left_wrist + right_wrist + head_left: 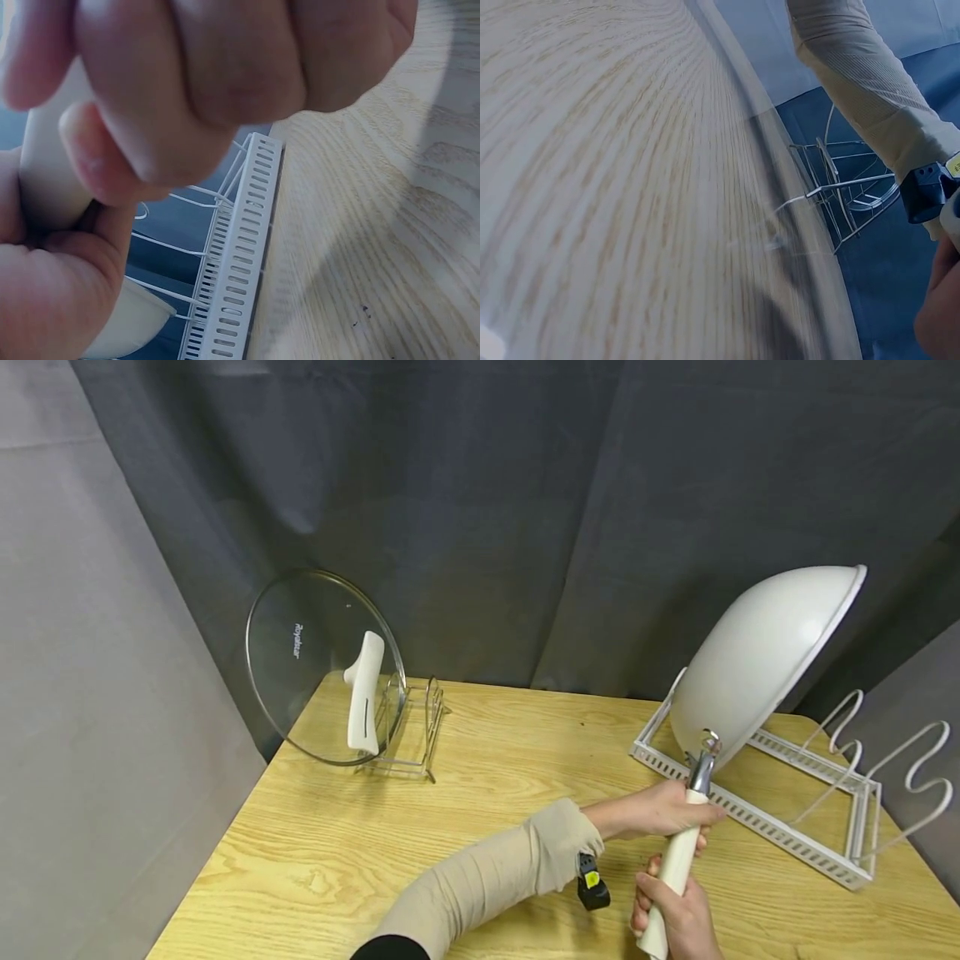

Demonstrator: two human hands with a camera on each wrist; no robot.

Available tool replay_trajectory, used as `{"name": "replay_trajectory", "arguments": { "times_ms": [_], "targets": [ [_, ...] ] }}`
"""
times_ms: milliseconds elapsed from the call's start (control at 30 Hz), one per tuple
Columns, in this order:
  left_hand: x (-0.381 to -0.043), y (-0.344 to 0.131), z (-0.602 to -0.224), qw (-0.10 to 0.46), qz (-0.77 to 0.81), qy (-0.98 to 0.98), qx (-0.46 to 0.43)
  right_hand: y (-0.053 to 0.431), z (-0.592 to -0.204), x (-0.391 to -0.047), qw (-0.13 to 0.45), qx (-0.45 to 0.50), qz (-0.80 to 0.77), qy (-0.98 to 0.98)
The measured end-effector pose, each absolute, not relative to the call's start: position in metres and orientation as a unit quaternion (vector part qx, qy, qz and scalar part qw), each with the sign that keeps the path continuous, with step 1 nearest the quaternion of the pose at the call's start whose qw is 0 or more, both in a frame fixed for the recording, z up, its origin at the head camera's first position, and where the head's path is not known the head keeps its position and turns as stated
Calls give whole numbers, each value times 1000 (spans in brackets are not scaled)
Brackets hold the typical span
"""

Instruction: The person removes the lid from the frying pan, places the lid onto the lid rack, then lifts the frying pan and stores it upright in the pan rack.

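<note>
A white wok [757,652] leans tilted on its side at the white slotted rack [783,835], its rounded underside facing left in the head view. My left hand [663,810] grips the upper part of its cream handle [680,858], just below the metal collar. Lower down, near the handle's end, my right hand [678,914] holds the same handle. The left wrist view shows the fingers [225,60] of a hand curled by the pale handle [56,150]. In the right wrist view only part of a hand [939,300] appears at the right edge.
A glass lid [315,693] with a white handle stands in a small wire rack [408,767] on the left of the wooden table [330,868]. Curved white wire dividers [918,777] rise from the right part of the slotted rack. A dark curtain [480,527] hangs behind the table.
</note>
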State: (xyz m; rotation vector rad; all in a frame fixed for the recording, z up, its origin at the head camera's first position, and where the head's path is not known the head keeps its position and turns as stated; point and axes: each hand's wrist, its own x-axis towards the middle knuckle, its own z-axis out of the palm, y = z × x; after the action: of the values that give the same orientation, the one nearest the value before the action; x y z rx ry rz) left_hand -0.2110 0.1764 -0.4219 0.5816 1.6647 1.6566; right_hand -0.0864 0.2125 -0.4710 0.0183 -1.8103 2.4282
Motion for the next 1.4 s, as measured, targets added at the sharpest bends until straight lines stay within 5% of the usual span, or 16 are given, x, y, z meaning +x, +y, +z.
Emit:
{"name": "replay_trajectory", "arguments": {
  "times_ms": [1400],
  "targets": [
    [-234,199,-446,395,626,648,180,237,-483,-102,29,-107,749,-654]
  ]
}}
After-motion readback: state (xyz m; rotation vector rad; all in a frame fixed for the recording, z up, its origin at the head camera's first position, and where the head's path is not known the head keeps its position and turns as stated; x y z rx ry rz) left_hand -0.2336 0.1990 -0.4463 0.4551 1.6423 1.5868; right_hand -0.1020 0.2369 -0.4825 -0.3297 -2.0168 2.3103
